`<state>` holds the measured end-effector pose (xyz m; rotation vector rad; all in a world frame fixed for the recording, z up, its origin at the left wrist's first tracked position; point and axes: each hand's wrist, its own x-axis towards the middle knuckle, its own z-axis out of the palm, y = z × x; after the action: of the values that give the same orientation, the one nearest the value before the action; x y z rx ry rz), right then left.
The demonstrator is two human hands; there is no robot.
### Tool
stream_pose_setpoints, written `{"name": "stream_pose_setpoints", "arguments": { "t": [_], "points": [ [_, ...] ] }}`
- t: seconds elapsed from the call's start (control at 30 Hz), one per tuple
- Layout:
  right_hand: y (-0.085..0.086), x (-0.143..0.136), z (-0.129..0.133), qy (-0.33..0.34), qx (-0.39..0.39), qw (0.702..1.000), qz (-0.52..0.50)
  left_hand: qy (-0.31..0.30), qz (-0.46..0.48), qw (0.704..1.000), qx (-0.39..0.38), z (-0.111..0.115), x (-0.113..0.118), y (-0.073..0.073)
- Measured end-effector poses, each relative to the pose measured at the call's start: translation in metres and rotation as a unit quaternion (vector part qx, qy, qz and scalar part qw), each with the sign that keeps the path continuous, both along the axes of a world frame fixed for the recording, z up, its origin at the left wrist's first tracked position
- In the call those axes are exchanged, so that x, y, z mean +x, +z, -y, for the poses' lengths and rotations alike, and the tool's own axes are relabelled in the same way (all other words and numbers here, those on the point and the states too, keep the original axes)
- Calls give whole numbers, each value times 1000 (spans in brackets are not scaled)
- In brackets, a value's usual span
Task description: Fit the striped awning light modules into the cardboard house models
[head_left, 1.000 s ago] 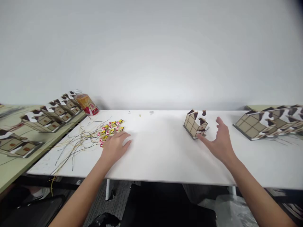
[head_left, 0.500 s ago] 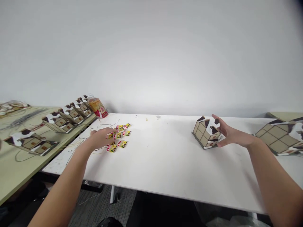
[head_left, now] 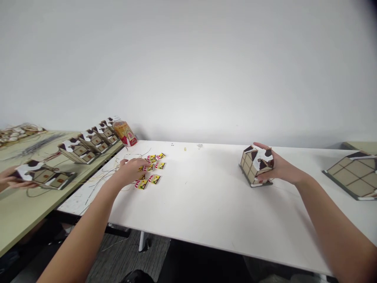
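Note:
A small model house (head_left: 253, 165) with a dark roof and white patches stands on the white table (head_left: 200, 212) at the right. My right hand (head_left: 278, 167) is wrapped round its right side, thumb and fingers against the walls. At the left, my left hand (head_left: 129, 171) is over several small yellow cards (head_left: 154, 179) with red-and-white edges. Its fingertips are among the cards and partly hidden, so I cannot make out whether they grip one. Thin wires (head_left: 98, 181) lie just left of that hand.
Another person's hands (head_left: 20, 181) hold a model house (head_left: 44, 174) on the greenish table (head_left: 17, 208) at the left. More houses (head_left: 77, 150) stand in a row behind it, beside a bottle (head_left: 125, 133). Another house (head_left: 352, 173) is at the right edge.
My right hand has moved left and closed on the house. My left hand has shifted slightly right in view. Another person's hands have come onto the house at the far left.

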<state>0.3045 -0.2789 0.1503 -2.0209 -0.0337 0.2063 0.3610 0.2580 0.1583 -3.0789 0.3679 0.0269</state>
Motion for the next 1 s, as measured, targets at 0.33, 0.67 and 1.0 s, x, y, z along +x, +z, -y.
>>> {"name": "stream_pose_setpoints", "arguments": {
  "t": [0.33,0.67,1.0],
  "points": [
    [23,4,-89,80,-353,925,116,31,0,985,-172,-5,-6,24],
    [29,5,-155,158,-519,839,47,95,179,746,-635,-17,-19,53],
    [106,-20,-159,177,-275,934,141,-130,354,579,-723,53,-36,136]
  ]
}}
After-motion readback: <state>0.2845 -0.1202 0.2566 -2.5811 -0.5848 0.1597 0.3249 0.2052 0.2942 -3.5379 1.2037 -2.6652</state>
